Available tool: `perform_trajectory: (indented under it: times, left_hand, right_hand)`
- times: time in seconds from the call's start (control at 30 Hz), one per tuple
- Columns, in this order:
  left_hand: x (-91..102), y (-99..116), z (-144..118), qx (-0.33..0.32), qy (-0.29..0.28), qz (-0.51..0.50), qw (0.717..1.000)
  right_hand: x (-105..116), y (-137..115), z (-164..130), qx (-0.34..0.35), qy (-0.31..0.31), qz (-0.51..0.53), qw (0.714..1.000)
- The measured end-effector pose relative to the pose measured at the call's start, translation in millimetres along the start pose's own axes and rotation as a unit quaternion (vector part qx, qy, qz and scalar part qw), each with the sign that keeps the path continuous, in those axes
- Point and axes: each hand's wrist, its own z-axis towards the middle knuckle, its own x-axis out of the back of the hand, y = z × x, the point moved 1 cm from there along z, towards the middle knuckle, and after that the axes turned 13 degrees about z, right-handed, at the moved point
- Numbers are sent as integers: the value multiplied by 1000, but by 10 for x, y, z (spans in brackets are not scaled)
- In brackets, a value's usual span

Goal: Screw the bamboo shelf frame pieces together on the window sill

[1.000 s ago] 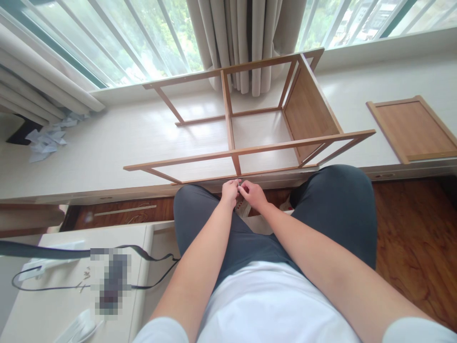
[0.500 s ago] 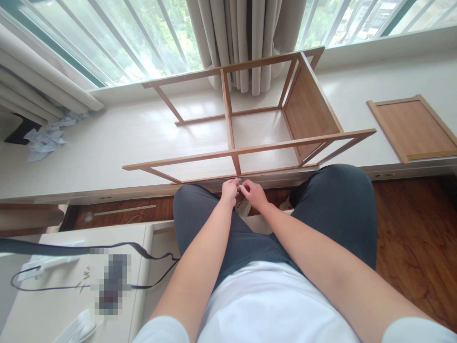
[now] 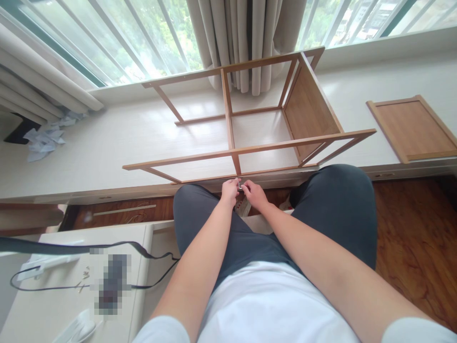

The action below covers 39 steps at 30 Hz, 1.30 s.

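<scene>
A wooden shelf frame (image 3: 228, 114) lies on its side on the white window ledge, with one brown panel (image 3: 310, 107) fitted at its right part. At the near side, just below the middle crossbar (image 3: 235, 163), my two hands are close together. My left hand (image 3: 230, 191) is closed, its fingertips by the frame's near edge; what they hold is hidden. My right hand (image 3: 254, 193) pinches a thin bent metal piece that looks like a hex key (image 3: 240, 186), small and partly covered by the fingers.
Another brown panel (image 3: 416, 128) lies flat on the ledge (image 3: 342, 85) at the right. Crumpled paper (image 3: 46, 138) is at the far left. On a white cabinet top (image 3: 132, 238) lie small wooden dowels (image 3: 84, 276), a black strap (image 3: 71, 246) and white items. Curtains (image 3: 243, 43) hang behind the frame.
My right fingers have shifted slightly, and more of the thin metal piece shows between the hands. The frame and my left hand stay in place.
</scene>
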Motion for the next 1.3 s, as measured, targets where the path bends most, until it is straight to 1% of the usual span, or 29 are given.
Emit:
perform_trajectory:
  times: [0.17,0.27,0.43,0.73,0.9,1.1,1.3]
  left_hand:
    - [3,13,-9,-2,-1,4,1000]
    - [3,15,-11,-1,1,9,1000]
    - [-3,20,-14,0,6,16,1000]
    - [12,0,-26,-3,6,23,1000]
    - [10,-12,-21,-2,-2,16,1000]
    - [2,-12,-12,-3,-5,6,1000]
    - [0,-23,6,1,-7,-5,1000]
  right_hand:
    - [-36,55,12,-33,-35,30,998]
    - [-53,86,20,-39,-43,44,997]
    - [-72,136,29,-36,-48,64,996]
    - [-88,191,44,-50,-33,95,994]
    - [-42,89,19,-43,-30,93,994]
    - [7,-69,-1,6,-17,67,998]
    - [9,-120,-2,33,-3,21,999]
